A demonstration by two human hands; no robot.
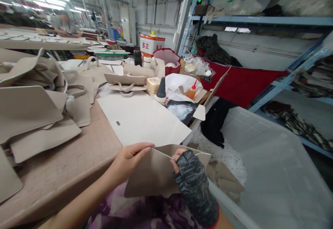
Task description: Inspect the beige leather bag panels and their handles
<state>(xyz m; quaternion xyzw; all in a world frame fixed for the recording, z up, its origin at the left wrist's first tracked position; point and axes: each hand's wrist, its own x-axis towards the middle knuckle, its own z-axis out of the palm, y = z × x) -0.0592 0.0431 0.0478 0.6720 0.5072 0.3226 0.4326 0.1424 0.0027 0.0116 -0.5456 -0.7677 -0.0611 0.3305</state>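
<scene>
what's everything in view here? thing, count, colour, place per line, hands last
folded panel: 1, beige, held in both hands at bottom centre
flat sheet: 1, white, on the table ahead of the hands
table: 1, tan, left and centre
cut pieces: a heap, beige, left on the table
handbags: count unclear, beige, back of the table
cone-tipped bottle: 1, black tip, behind the sheet
squeeze bottle: 1, orange with red tip, right of it
red-and-white box: 1, far end of the table
plastic bin: 1, clear grey, right of the table
shelving: 1, blue, right
left hand: bare, grips the panel's top edge
right hand: in dark grey fingerless glove, grips the panel's right side
</scene>
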